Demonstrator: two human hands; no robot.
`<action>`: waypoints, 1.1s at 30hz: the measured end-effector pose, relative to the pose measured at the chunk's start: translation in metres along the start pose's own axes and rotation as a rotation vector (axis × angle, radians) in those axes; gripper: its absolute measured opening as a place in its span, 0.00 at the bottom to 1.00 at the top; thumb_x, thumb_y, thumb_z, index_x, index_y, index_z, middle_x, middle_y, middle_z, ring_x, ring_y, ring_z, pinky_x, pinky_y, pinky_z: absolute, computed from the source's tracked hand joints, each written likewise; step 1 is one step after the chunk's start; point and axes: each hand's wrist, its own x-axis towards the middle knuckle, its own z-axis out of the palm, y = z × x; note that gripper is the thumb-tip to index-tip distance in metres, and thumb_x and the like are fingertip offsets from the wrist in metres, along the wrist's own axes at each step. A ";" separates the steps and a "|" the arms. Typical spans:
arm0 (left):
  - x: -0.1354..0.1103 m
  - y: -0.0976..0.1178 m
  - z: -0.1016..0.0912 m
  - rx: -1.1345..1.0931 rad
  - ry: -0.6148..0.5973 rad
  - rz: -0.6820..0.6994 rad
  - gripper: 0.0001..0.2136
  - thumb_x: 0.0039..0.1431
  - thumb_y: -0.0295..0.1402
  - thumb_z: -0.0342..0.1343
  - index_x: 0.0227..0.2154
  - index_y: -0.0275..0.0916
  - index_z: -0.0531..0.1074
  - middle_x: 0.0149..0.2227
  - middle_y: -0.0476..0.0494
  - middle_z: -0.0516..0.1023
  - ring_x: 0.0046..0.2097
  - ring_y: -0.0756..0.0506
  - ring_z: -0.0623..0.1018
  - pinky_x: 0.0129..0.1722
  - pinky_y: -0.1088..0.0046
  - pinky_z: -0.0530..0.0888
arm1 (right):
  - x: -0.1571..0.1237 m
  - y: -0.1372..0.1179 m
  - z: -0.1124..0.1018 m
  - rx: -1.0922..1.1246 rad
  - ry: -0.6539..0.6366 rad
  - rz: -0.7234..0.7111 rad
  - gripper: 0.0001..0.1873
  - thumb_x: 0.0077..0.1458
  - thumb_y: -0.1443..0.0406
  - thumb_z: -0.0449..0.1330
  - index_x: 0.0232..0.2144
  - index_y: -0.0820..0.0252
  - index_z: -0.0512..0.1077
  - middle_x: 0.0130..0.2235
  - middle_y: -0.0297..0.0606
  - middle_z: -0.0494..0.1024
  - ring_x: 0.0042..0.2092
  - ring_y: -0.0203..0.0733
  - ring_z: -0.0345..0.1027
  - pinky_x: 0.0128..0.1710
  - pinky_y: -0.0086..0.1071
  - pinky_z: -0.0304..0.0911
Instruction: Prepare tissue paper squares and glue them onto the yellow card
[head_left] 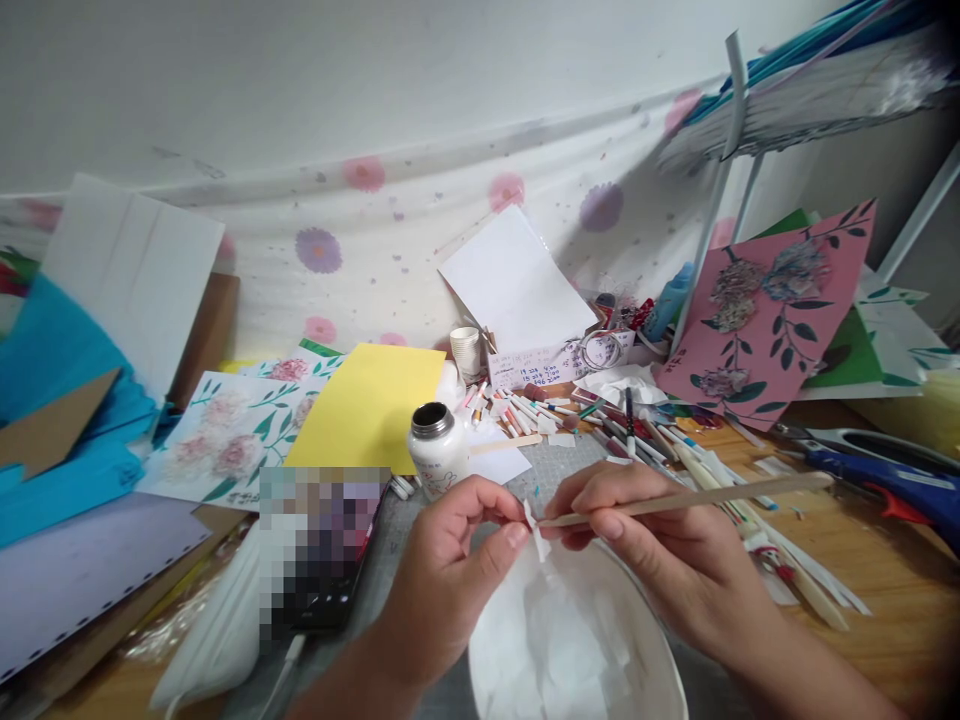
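Note:
Over a white bowl (675,655), my left hand (450,565) pinches a small strip of white paper (539,540) between thumb and fingertips. My right hand (675,555) grips a thin wooden stick (720,496) that points left, its far end sticking out past the hand to the right. The stick's tip meets the paper strip at the left fingertips; whether the paper is wrapped around it I cannot tell. Several thin white paper pieces (562,645) lie inside the bowl. Behind my left hand stands a white jar (435,455) without a lid.
A phone (337,560) on a cable leans at the left, near yellow paper (367,400) and floral pictures (225,430). Markers (525,410) lie scattered behind the bowl. To the right are blue-handled pliers (877,480) and a pink flower picture (772,310).

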 end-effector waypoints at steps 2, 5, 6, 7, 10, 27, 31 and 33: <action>0.000 0.000 0.000 0.016 0.003 0.018 0.03 0.58 0.32 0.59 0.30 0.39 0.73 0.30 0.48 0.76 0.35 0.47 0.73 0.37 0.72 0.68 | -0.001 0.001 0.000 0.004 -0.006 0.008 0.09 0.69 0.64 0.54 0.40 0.54 0.75 0.36 0.35 0.78 0.43 0.40 0.75 0.40 0.30 0.72; 0.000 0.000 -0.001 0.068 0.007 0.048 0.04 0.58 0.32 0.58 0.29 0.39 0.72 0.30 0.48 0.75 0.35 0.46 0.73 0.38 0.71 0.68 | 0.000 0.001 0.000 -0.001 -0.020 0.000 0.08 0.69 0.64 0.54 0.40 0.54 0.74 0.36 0.35 0.77 0.43 0.40 0.75 0.40 0.30 0.72; -0.001 0.000 -0.001 0.089 0.007 0.057 0.04 0.58 0.32 0.58 0.29 0.39 0.72 0.30 0.48 0.75 0.35 0.46 0.74 0.37 0.71 0.68 | 0.001 0.001 0.000 -0.002 -0.029 -0.010 0.08 0.69 0.64 0.54 0.41 0.54 0.73 0.36 0.35 0.78 0.43 0.40 0.75 0.39 0.30 0.72; -0.001 0.000 -0.001 0.111 0.009 0.065 0.03 0.58 0.31 0.57 0.29 0.39 0.72 0.30 0.48 0.75 0.35 0.46 0.74 0.37 0.71 0.68 | 0.001 0.001 0.000 -0.003 -0.039 -0.021 0.08 0.69 0.64 0.54 0.41 0.54 0.73 0.36 0.36 0.78 0.43 0.40 0.76 0.40 0.31 0.72; -0.001 0.000 -0.001 0.184 0.025 0.087 0.03 0.57 0.29 0.56 0.29 0.39 0.71 0.30 0.48 0.76 0.35 0.45 0.75 0.38 0.70 0.69 | 0.002 0.001 0.000 -0.017 -0.068 -0.054 0.07 0.69 0.66 0.54 0.43 0.55 0.72 0.37 0.37 0.79 0.43 0.41 0.76 0.41 0.33 0.72; 0.001 0.005 0.002 0.305 0.049 0.158 0.05 0.54 0.26 0.53 0.25 0.39 0.68 0.28 0.49 0.74 0.33 0.46 0.74 0.36 0.70 0.69 | 0.007 -0.006 0.001 -0.116 -0.157 -0.158 0.07 0.64 0.74 0.55 0.40 0.65 0.73 0.37 0.46 0.80 0.40 0.40 0.75 0.39 0.31 0.71; 0.002 0.005 0.002 0.270 0.047 0.197 0.05 0.51 0.23 0.53 0.23 0.40 0.67 0.29 0.49 0.72 0.34 0.46 0.73 0.37 0.70 0.68 | 0.007 -0.007 0.001 -0.128 -0.154 -0.168 0.07 0.66 0.72 0.54 0.39 0.65 0.73 0.36 0.46 0.80 0.39 0.40 0.75 0.39 0.31 0.71; 0.003 0.004 0.001 0.223 0.046 0.192 0.05 0.49 0.23 0.53 0.23 0.40 0.67 0.31 0.49 0.72 0.36 0.46 0.73 0.39 0.70 0.67 | 0.007 -0.007 0.002 -0.116 -0.147 -0.159 0.07 0.66 0.71 0.54 0.39 0.64 0.73 0.36 0.45 0.80 0.40 0.40 0.75 0.39 0.31 0.71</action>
